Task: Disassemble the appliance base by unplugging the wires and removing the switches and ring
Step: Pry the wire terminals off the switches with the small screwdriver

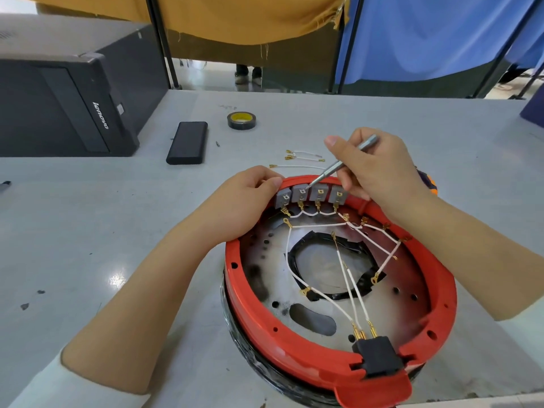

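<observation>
The round appliance base, with its red ring point(259, 316) on top, lies on the grey table. A row of grey switches point(319, 195) stands along its far rim, and white wires point(350, 278) run from them across the metal plate to a black connector block point(378, 356) at the near rim. My left hand point(250, 198) grips the far-left rim beside the leftmost switch. My right hand point(379, 166) holds a thin metal screwdriver point(338, 164), its tip on the second switch from the left.
Loose white wires point(300, 161) with gold terminals lie on the table just behind the base. Farther back are a black power bank point(188, 142), a roll of black tape point(242, 120) and a black computer case point(64, 104) at the left. An orange object point(429, 182) peeks out behind my right wrist.
</observation>
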A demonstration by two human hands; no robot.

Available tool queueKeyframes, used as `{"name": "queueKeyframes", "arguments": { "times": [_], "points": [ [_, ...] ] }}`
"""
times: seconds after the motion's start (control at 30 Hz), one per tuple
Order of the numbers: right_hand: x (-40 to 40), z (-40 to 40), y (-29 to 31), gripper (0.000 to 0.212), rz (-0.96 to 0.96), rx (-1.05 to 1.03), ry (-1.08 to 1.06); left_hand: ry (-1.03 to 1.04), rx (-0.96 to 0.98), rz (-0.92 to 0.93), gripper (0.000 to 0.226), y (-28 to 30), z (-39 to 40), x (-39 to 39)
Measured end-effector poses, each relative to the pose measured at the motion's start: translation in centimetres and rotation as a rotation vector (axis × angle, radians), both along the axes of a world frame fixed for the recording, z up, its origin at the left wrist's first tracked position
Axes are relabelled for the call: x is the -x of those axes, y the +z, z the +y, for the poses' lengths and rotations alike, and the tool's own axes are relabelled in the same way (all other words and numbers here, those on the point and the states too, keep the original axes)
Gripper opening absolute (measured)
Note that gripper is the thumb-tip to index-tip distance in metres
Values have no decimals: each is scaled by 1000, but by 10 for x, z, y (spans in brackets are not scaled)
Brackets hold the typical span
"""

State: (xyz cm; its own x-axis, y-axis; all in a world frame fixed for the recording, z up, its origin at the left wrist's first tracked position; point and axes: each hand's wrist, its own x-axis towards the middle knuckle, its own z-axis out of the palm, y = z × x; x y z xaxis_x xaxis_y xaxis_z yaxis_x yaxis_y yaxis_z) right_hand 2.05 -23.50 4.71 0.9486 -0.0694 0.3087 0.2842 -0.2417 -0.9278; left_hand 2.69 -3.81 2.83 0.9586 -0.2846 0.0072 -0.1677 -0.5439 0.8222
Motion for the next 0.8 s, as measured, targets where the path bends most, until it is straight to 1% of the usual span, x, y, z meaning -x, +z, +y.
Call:
{"name": "queueKeyframes", "arguments": {
  "times": [0.07,0.13,0.23,0.53,0.8],
  "points": [
    [1,1,-2,40,-68,66,-34,5,-7,9,22,0,1,-1],
    [3,3,-4,41,-122,205,-52,8,-11,13,21,0,1,-1],
    [4,5,-6,39,-125,319,-57,10,-10,3,21,-1,0,-1],
    [1,5,-10,38,-133,418,-74,14,-3,-1,22,0,-2,2],
    [1,6,-13,37,-154,437,-75,16,-26,-15,22,0,-1,2]
  ]
}}
